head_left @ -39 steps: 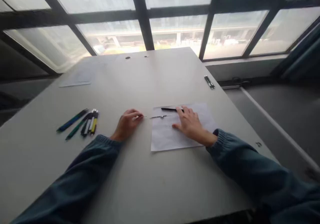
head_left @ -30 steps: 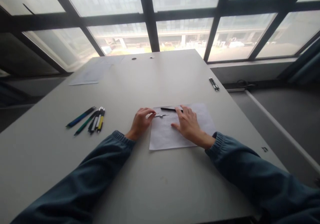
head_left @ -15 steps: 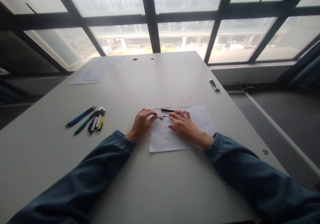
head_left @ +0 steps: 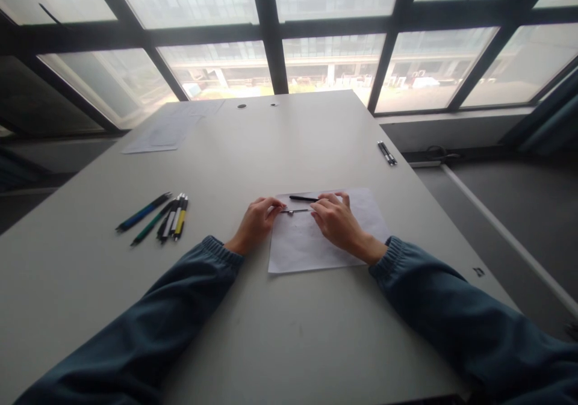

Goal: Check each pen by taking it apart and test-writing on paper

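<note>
A thin dark rod that looks like a pen refill [head_left: 300, 210] lies crosswise over a white sheet of paper [head_left: 311, 254]. My left hand [head_left: 255, 224] pinches its left end between thumb and fingertips. At the other end, the thumb and index finger of my right hand [head_left: 338, 223] close around the pale tip. Just under the rod sits a small dark piece [head_left: 290, 213], too small to make out. Beyond it rests a black pen barrel [head_left: 301, 198], its right end partly hidden behind my right fingers.
Several pens lie at the left, among them a blue pen [head_left: 143, 212], a green pen [head_left: 152, 223] and a yellow pen [head_left: 180, 218]. Two dark pens [head_left: 387, 153] are near the table's right edge. Loose papers [head_left: 158, 131] lie at the far left, and a small dark item [head_left: 478, 272] at the right edge.
My right hand has lifted its flattened fingers off the paper and curled them, thumb and index drawing together at the refill's right end. My left hand keeps its pinch.
</note>
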{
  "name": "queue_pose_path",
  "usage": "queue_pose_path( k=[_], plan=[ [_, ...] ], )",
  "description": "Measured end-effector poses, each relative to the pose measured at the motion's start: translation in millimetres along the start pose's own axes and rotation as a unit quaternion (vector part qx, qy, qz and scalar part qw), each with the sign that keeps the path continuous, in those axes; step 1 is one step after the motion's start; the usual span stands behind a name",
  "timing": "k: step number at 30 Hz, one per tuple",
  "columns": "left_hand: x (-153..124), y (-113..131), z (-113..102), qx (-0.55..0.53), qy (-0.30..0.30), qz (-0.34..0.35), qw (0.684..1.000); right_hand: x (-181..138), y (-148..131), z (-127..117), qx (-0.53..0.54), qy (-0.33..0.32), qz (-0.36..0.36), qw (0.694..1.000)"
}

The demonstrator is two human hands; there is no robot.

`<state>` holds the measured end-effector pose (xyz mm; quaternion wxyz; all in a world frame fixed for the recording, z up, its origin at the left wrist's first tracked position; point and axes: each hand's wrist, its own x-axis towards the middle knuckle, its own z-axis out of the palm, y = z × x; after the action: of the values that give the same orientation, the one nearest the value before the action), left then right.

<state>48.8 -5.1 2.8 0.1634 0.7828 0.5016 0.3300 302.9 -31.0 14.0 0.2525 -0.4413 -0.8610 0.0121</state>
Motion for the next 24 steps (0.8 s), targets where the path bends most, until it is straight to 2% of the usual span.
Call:
queue_pose_path(
  k=[6,16,21,24],
  plan=[
    [1,1,-1,-0.004,-0.006,0.003,1.000,-1,1,3,-0.040,-0.029,-0.014,0.999],
    [0,-3,0,0.004,0.009,0.021,1.000,1,9,6,-0.051,-0.015,0.054,0.997],
    [-2,1,-2,0.014,0.066,0.042,0.997,2,10,7,-0.015,0.020,0.103,0.994],
    [-4,3,-3,0.005,0.099,0.045,0.994,1,11,7,0.056,0.046,0.091,0.993]
  ],
)
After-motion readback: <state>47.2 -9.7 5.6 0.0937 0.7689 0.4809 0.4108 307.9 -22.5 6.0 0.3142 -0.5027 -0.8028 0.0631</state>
